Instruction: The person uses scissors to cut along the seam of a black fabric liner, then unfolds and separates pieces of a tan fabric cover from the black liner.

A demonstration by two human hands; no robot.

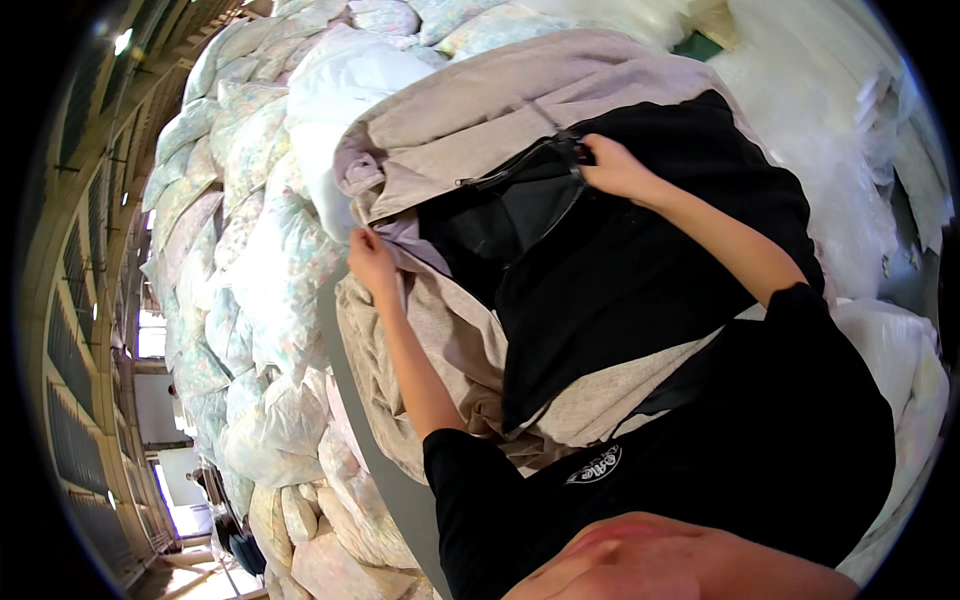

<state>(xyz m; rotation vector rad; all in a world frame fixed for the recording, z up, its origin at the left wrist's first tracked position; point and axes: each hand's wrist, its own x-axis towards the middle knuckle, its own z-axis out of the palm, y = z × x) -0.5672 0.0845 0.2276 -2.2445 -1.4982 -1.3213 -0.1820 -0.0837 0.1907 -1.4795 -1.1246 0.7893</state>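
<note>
A large beige and black fabric cover (660,230) lies spread in front of me, bulky and rounded along its far beige side. Its zippered opening (500,215) gapes near the middle, showing a dark lining within. At the left end of this opening, my left hand (372,262) is closed on the beige edge of the fabric. Farther right, my right hand (615,168) pinches the black edge by the zipper (515,165), holding it up from the cover. The fingertips of both hands are partly hidden in the cloth.
Tall stacks of stuffed, pale floral bags (270,270) rise along the left and far side. Clear plastic sheeting (820,140) is heaped at the right. Under the cover, a grey table edge (375,440) shows. People stand far off at the lower left.
</note>
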